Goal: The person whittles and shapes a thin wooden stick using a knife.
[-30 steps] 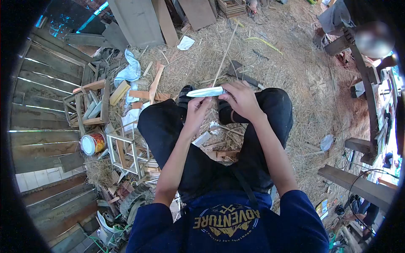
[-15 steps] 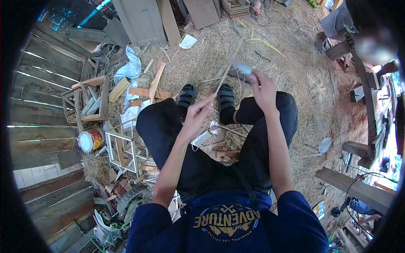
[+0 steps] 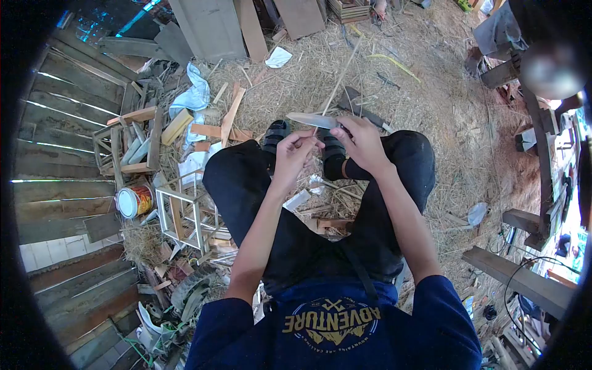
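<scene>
A thin, pale wooden stick [image 3: 341, 79] slants up and away from my left hand [image 3: 296, 154], whose fingers pinch its near end. My right hand [image 3: 364, 147] is wrapped round the handle of a knife [image 3: 310, 119], and the handle is mostly hidden by the fingers. The broad blade points left and lies across the stick just beyond my left fingertips. Whether the edge touches the stick I cannot tell. Both hands are close together above my sandals, between my knees.
On the straw-covered ground past my feet lies a dark-bladed tool [image 3: 365, 113]. To the left are a white frame [image 3: 180, 216], a paint can [image 3: 134, 202] and a wooden crate [image 3: 129, 145]. A beam [image 3: 518, 280] and another person [image 3: 552, 71] are at right.
My right hand has brought the knife left and nearer, from beside the stick to across it by my left fingers. My left hand keeps its pinch and has moved slightly right.
</scene>
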Available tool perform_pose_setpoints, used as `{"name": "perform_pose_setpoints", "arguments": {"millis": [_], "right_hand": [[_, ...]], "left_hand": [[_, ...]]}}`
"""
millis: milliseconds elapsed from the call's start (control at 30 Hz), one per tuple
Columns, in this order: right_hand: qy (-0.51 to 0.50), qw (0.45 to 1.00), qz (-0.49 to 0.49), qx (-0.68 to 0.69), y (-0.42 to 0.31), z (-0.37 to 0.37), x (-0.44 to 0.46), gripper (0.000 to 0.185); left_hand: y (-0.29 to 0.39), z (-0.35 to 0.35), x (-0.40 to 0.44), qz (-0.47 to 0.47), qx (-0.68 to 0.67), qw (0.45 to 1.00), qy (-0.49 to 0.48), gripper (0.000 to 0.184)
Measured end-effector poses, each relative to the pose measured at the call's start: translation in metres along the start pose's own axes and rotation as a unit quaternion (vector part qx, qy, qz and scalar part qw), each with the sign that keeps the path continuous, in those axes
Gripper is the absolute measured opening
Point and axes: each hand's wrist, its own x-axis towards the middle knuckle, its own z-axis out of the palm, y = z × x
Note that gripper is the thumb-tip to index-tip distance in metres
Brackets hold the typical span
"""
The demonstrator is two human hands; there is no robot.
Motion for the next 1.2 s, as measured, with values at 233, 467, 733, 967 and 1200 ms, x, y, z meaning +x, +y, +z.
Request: {"name": "perform_pose_setpoints", "arguments": {"millis": [233,467,733,967,1200], "right_hand": [[-0.019,0.999,-0.018,0.024,-0.006,0.006,-0.002,0.03],[-0.07,0.997,-0.015,0.018,-0.002,-0.002,-0.003,0.03],[-0.038,0.997,-0.062,0.001,0.0,-0.011,-0.001,0.031],[-0.045,0.997,-0.062,-0.026,-0.002,-0.015,0.002,0.032],[-0.012,0.997,-0.038,-0.066,0.002,-0.02,0.012,0.032]], "left_hand": [[-0.011,-0.003,0.001,0.0,0.048,0.999,0.007,0.018],[-0.017,-0.003,0.001,0.066,0.1,0.993,0.015,0.02],[-0.006,0.001,-0.007,0.082,0.141,0.987,0.013,0.019],[-0.006,0.001,-0.009,0.057,0.118,0.991,0.015,0.019],[0.006,-0.005,-0.012,0.018,0.056,0.997,0.054,0.028]]}}
